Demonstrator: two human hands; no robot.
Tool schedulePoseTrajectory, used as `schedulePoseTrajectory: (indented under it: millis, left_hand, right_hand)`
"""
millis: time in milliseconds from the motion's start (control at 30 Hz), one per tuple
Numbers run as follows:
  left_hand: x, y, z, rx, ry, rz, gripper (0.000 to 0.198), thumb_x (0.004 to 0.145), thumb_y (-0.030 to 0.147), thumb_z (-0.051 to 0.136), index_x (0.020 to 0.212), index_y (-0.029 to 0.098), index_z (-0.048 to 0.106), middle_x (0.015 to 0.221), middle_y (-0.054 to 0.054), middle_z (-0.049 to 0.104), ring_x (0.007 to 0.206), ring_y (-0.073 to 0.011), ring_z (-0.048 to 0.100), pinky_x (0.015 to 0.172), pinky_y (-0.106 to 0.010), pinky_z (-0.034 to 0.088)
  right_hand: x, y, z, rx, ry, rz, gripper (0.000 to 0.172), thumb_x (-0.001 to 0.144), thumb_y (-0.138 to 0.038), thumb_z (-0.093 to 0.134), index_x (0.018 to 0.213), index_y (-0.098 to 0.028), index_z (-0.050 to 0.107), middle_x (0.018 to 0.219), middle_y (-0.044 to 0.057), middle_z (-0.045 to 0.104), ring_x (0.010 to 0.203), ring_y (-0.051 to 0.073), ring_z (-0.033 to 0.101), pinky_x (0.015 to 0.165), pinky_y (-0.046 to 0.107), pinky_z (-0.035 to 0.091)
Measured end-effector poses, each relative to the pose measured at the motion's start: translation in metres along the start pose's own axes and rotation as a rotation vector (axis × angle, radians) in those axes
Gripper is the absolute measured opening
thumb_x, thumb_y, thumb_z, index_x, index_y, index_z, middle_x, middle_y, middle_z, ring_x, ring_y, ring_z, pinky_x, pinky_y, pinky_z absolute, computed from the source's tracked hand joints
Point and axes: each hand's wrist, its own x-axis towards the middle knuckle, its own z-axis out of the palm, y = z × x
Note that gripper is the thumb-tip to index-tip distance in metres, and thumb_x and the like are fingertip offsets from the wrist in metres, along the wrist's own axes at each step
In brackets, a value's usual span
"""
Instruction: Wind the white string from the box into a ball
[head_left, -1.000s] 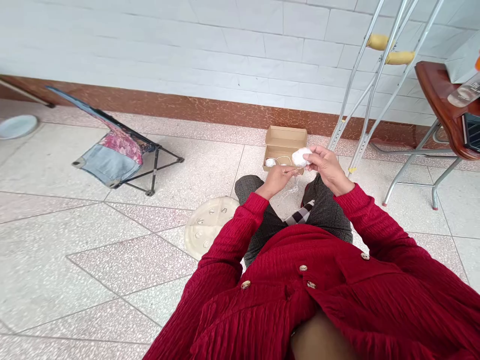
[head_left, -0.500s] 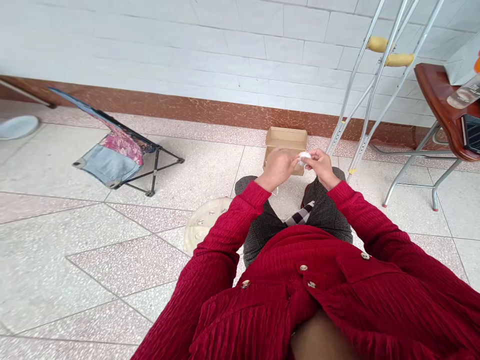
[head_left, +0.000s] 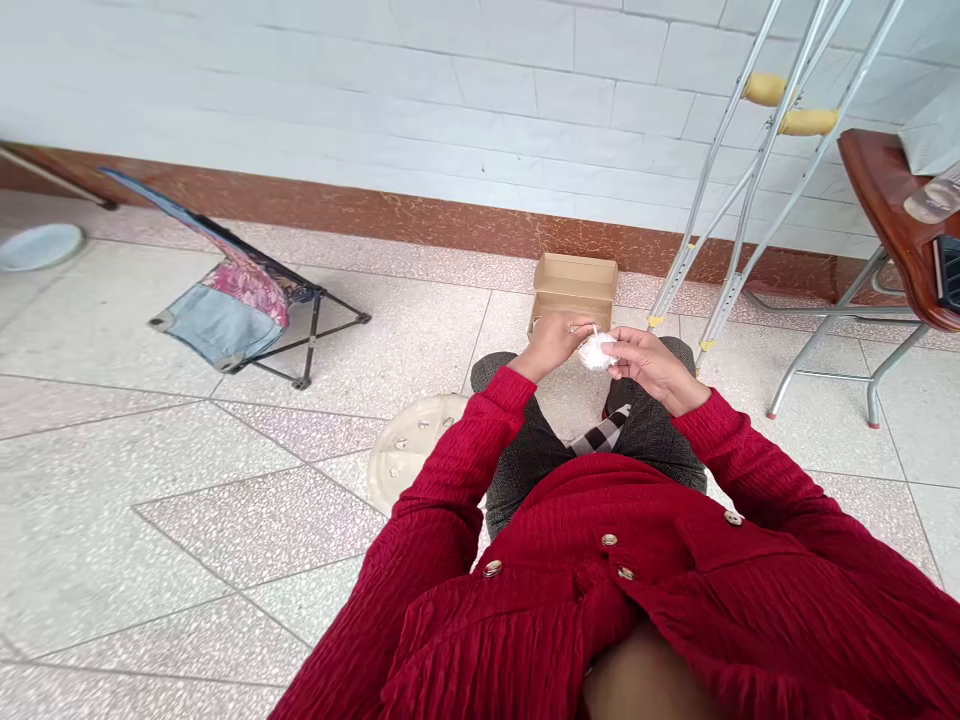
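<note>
Holds the ball in the right hand, with the grip bent snugly round its far edge. Lies just left of that grip, round, so with no long axis to follow. Has the left hand close beside, fingertips bunched near a strand; cannot tell whether pinching it. Leaves the box beyond both. Shows lower and less covered than half a second ago.
</note>
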Motion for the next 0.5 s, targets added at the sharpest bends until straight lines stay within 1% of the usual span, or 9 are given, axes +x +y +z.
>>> schedulePoseTrajectory:
  millis: [67, 133, 200, 233, 300, 367, 433, 500]
  left_hand:
    - [0.007, 0.000, -0.011, 0.131, 0.018, 0.087, 0.021, 0.093, 0.030, 0.066, 0.080, 0.019, 0.079, 0.080, -0.005, 0.077, 0.079, -0.0212, 0.067, 0.080, -0.034, 0.049]
    - [0.012, 0.005, -0.018, 0.238, 0.050, 0.154, 0.021, 0.094, 0.033, 0.066, 0.081, 0.021, 0.078, 0.082, -0.005, 0.077, 0.082, -0.0221, 0.068, 0.091, -0.039, 0.048]
    - [0.013, 0.011, -0.018, 0.291, 0.064, 0.199, 0.023, 0.096, 0.033, 0.064, 0.082, 0.021, 0.078, 0.083, -0.005, 0.077, 0.084, -0.0225, 0.068, 0.102, -0.043, 0.045]
    - [0.012, 0.015, -0.015, 0.297, 0.060, 0.209, 0.024, 0.097, 0.033, 0.063, 0.082, 0.020, 0.077, 0.083, -0.005, 0.077, 0.083, -0.0224, 0.068, 0.105, -0.044, 0.043]
    - [0.008, 0.019, -0.006, 0.264, 0.046, 0.180, 0.029, 0.098, 0.032, 0.060, 0.078, 0.019, 0.077, 0.080, -0.005, 0.077, 0.080, -0.0220, 0.068, 0.101, -0.042, 0.045]
    - [0.002, 0.020, 0.004, 0.163, 0.050, 0.083, 0.032, 0.099, 0.032, 0.058, 0.076, 0.019, 0.076, 0.077, -0.005, 0.076, 0.076, -0.0214, 0.068, 0.088, -0.037, 0.049]
    - [-0.004, 0.018, 0.011, 0.022, 0.083, -0.025, 0.030, 0.098, 0.035, 0.059, 0.080, 0.019, 0.078, 0.078, -0.004, 0.077, 0.076, -0.0211, 0.068, 0.077, -0.033, 0.050]
    - [-0.008, 0.016, 0.013, -0.100, 0.124, -0.065, 0.027, 0.095, 0.038, 0.063, 0.086, 0.020, 0.079, 0.087, -0.004, 0.079, 0.081, -0.0214, 0.070, 0.077, -0.032, 0.051]
  right_hand:
    - [0.001, 0.006, -0.011, -0.062, 0.078, -0.017, 0.041, 0.059, -0.041, 0.094, 0.080, -0.018, 0.068, 0.067, -0.003, 0.069, 0.047, 0.006, 0.056, 0.046, 0.019, 0.044]
    - [0.010, 0.010, -0.023, -0.153, 0.165, -0.057, 0.042, 0.056, -0.040, 0.094, 0.078, -0.017, 0.067, 0.062, -0.003, 0.068, 0.044, 0.007, 0.055, 0.044, 0.019, 0.043]
    - [0.024, 0.013, -0.031, -0.228, 0.236, -0.105, 0.043, 0.052, -0.037, 0.095, 0.076, -0.018, 0.064, 0.059, -0.004, 0.067, 0.043, 0.007, 0.054, 0.043, 0.020, 0.042]
    - [0.031, 0.014, -0.034, -0.240, 0.277, -0.137, 0.044, 0.052, -0.037, 0.095, 0.076, -0.018, 0.063, 0.058, -0.004, 0.066, 0.043, 0.008, 0.054, 0.043, 0.020, 0.042]
    - [0.044, 0.015, -0.034, -0.216, 0.367, -0.220, 0.045, 0.053, -0.037, 0.093, 0.078, -0.019, 0.061, 0.059, -0.005, 0.066, 0.044, 0.008, 0.055, 0.044, 0.020, 0.042]
    - [0.053, 0.014, -0.029, -0.152, 0.418, -0.292, 0.045, 0.057, -0.039, 0.092, 0.083, -0.020, 0.061, 0.064, -0.005, 0.067, 0.048, 0.008, 0.057, 0.048, 0.020, 0.044]
    - [0.058, 0.011, -0.023, -0.087, 0.395, -0.315, 0.046, 0.059, -0.042, 0.091, 0.086, -0.021, 0.061, 0.070, -0.005, 0.069, 0.050, 0.007, 0.057, 0.051, 0.021, 0.046]
    - [0.059, 0.008, -0.017, -0.031, 0.351, -0.300, 0.047, 0.060, -0.044, 0.091, 0.088, -0.021, 0.061, 0.073, -0.005, 0.069, 0.053, 0.007, 0.058, 0.054, 0.021, 0.048]
